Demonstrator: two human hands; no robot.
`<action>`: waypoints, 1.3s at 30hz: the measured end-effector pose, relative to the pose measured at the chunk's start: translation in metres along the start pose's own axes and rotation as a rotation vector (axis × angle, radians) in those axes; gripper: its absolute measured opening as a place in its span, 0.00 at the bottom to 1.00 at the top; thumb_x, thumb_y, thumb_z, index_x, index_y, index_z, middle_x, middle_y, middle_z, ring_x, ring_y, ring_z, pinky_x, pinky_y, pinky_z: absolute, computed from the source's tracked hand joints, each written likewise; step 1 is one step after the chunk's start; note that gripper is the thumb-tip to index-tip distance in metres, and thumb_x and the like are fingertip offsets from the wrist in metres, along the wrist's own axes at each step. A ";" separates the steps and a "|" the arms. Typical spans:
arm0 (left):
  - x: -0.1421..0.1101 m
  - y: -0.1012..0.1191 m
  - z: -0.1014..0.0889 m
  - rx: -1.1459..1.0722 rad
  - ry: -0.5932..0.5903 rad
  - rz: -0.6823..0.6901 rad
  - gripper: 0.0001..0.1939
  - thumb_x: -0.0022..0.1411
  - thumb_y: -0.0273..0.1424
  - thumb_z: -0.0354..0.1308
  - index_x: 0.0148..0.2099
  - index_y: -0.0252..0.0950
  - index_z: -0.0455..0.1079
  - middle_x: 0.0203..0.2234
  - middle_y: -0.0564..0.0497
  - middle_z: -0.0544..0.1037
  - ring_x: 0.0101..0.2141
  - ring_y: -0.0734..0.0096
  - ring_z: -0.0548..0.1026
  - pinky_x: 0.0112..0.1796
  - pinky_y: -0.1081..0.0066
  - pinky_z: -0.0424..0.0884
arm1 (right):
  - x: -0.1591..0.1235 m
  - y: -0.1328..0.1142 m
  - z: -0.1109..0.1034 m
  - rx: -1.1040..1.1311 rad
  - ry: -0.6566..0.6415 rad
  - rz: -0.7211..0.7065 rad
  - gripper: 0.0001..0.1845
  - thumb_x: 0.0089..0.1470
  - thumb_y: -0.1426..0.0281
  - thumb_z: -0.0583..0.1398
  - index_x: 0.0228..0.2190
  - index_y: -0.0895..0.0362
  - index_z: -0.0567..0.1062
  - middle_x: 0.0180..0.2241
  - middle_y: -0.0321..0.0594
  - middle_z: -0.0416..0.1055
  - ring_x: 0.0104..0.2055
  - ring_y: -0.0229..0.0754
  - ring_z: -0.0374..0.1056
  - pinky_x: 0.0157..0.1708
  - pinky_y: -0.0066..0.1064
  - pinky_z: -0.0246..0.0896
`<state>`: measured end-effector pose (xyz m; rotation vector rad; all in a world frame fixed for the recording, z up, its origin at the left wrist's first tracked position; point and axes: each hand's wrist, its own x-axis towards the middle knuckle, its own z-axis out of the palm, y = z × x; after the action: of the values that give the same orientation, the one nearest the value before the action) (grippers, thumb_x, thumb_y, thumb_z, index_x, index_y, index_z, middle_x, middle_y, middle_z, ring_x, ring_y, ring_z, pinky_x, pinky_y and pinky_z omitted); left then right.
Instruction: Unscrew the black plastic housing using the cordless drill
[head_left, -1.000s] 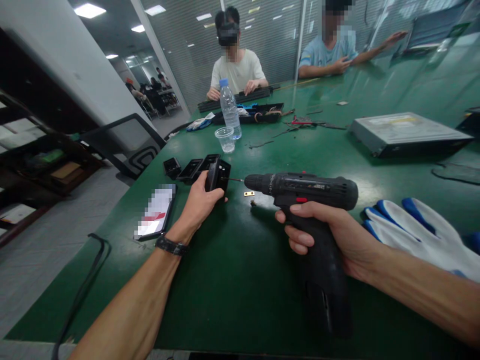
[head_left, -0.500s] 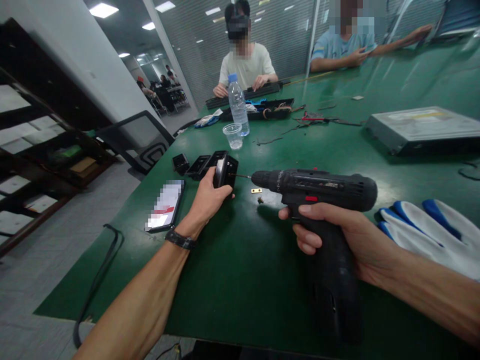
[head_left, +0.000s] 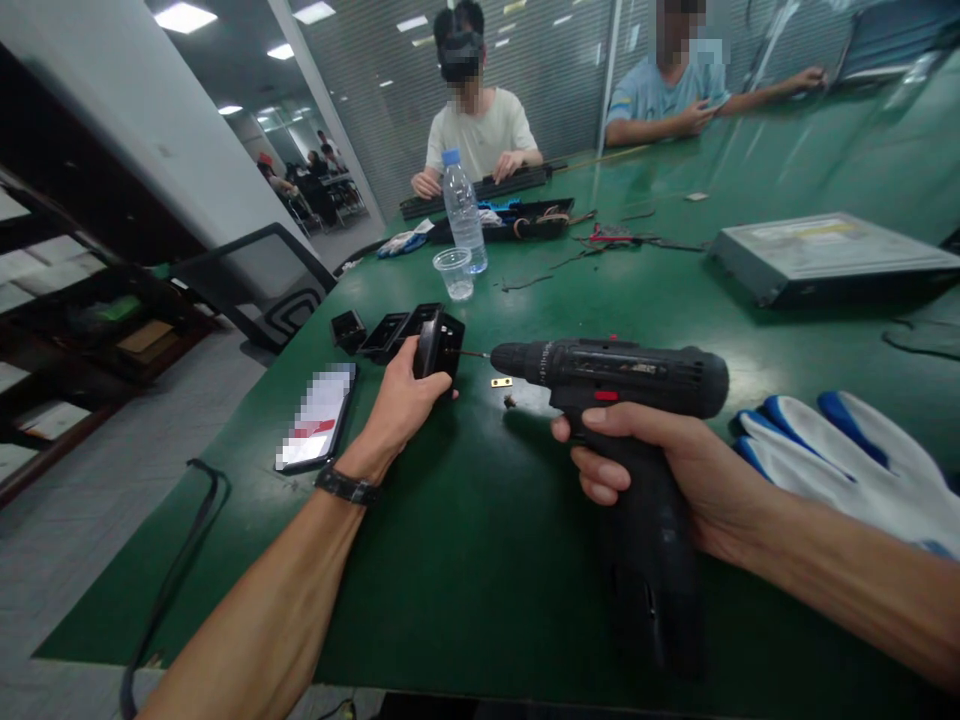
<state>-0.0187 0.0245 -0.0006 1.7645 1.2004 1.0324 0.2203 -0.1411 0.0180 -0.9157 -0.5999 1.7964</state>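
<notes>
A black plastic box-like part [head_left: 444,345] stands on the table, with my left hand [head_left: 405,397] closed around its near side. In my right hand [head_left: 645,440] is a black cordless drill [head_left: 630,375], gripped by its handle and pointing left. Its long thin bit [head_left: 471,352] reaches the open face of the black part; whether the tip meets a screw is too small to tell. Below the bit lie a small gold plate [head_left: 502,382] with two holes and a few tiny brass-coloured pieces [head_left: 510,401]. More black boxes [head_left: 386,337] sit just beyond my left hand.
A phone [head_left: 315,415] lies left of my left hand. Behind stand a plastic cup [head_left: 453,275] and a water bottle [head_left: 463,210]. White-blue gloves [head_left: 847,460] and a flat metal case [head_left: 832,255] are on the right. Two people sit across the green table [head_left: 435,600].
The whole view has shifted slightly, so things appear a little further left. My left hand keeps its hold on the black part, and the drill bit still points into it.
</notes>
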 end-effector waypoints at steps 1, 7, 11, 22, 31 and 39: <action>0.000 -0.001 0.000 -0.001 0.003 -0.003 0.27 0.49 0.28 0.64 0.54 0.36 0.71 0.40 0.50 0.76 0.35 0.66 0.75 0.34 0.67 0.77 | 0.000 0.000 0.000 0.005 -0.006 -0.001 0.11 0.59 0.66 0.63 0.35 0.61 0.82 0.18 0.36 0.65 0.22 0.38 0.63 0.24 0.29 0.57; 0.001 -0.001 0.000 -0.019 0.007 -0.016 0.29 0.48 0.29 0.64 0.55 0.35 0.72 0.41 0.48 0.77 0.36 0.64 0.75 0.36 0.66 0.77 | 0.002 0.002 -0.002 0.027 -0.029 -0.003 0.11 0.59 0.65 0.64 0.36 0.61 0.81 0.18 0.34 0.64 0.22 0.38 0.61 0.26 0.30 0.58; 0.000 -0.001 0.000 -0.005 0.017 0.000 0.29 0.48 0.28 0.64 0.55 0.35 0.73 0.42 0.48 0.76 0.37 0.64 0.75 0.36 0.66 0.77 | 0.002 0.002 -0.001 0.040 -0.035 0.005 0.10 0.59 0.66 0.63 0.35 0.61 0.80 0.18 0.34 0.65 0.22 0.37 0.63 0.26 0.29 0.59; 0.000 -0.001 0.001 -0.008 0.018 0.018 0.31 0.48 0.28 0.64 0.57 0.35 0.73 0.44 0.47 0.77 0.37 0.64 0.75 0.35 0.68 0.78 | 0.000 0.001 0.002 0.043 -0.039 0.000 0.11 0.62 0.66 0.62 0.32 0.61 0.78 0.17 0.35 0.66 0.21 0.36 0.65 0.25 0.26 0.60; 0.002 -0.007 0.000 -0.023 0.039 0.025 0.29 0.46 0.28 0.65 0.54 0.37 0.73 0.39 0.50 0.75 0.37 0.63 0.75 0.38 0.64 0.79 | 0.001 0.001 -0.002 0.059 -0.026 0.019 0.12 0.60 0.66 0.61 0.34 0.63 0.80 0.17 0.35 0.64 0.21 0.37 0.66 0.25 0.26 0.60; 0.001 -0.008 0.002 -0.014 0.051 0.056 0.25 0.48 0.27 0.65 0.51 0.37 0.73 0.36 0.52 0.73 0.35 0.66 0.73 0.34 0.68 0.77 | 0.003 -0.001 -0.001 0.105 -0.020 0.045 0.13 0.61 0.66 0.60 0.34 0.63 0.80 0.17 0.34 0.64 0.22 0.37 0.67 0.24 0.25 0.60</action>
<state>-0.0194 0.0277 -0.0082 1.7796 1.1777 1.1226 0.2210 -0.1381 0.0174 -0.8470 -0.4956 1.8613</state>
